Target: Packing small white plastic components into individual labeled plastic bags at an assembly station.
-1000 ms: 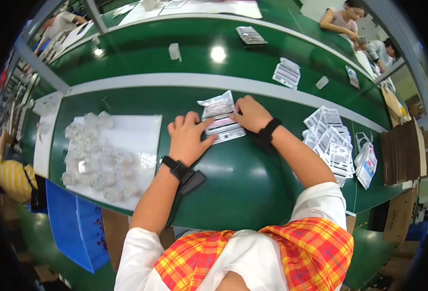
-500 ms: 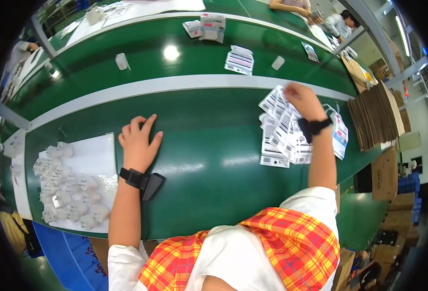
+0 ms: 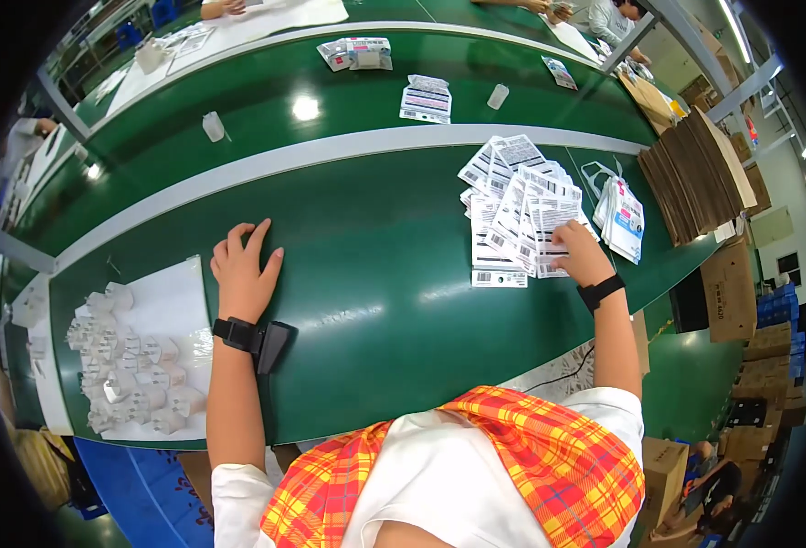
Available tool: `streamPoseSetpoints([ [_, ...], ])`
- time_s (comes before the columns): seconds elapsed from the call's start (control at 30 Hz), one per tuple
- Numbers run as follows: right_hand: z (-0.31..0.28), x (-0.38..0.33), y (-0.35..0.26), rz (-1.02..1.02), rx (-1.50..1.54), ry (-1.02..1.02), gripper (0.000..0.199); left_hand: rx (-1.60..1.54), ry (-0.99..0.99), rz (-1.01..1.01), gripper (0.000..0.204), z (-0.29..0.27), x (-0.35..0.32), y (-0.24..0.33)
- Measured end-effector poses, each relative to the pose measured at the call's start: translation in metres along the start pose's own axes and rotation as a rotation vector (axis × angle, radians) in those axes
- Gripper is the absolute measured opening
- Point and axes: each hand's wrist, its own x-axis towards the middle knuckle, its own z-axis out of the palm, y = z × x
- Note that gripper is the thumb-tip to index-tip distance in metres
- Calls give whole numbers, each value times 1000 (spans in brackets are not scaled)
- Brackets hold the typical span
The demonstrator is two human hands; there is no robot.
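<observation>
Left of the cardboard [image 3: 695, 173], overlapped packets [image 3: 520, 212] are touched by the right hand [image 3: 583, 256], its grip unclear, and could be scattered if dragged; farther left, the left hand [image 3: 244, 276] is spread empty.

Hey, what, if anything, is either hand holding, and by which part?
Left hand: nothing. Right hand: at the right side of a white, flat, rectangular, black-printed packet; whether it grips cannot be told.
</observation>
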Motion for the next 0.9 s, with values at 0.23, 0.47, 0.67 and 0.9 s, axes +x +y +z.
streamPoseSetpoints([
  [0.23,-33,18,-50,-61,-130,-168,21,-60,4,3,43,-4,5,4],
  [0.47,33,124,-233,-736,242,-326,32,-362,172,342,38,-36,9,25],
  [0.67,116,166,-294,-927,247,-617,15,-614,-150,176,44,-16,0,15],
  [0.9,107,103,-243,-1050,257,-486,13,-222,-360,107,52,-4,4,18],
])
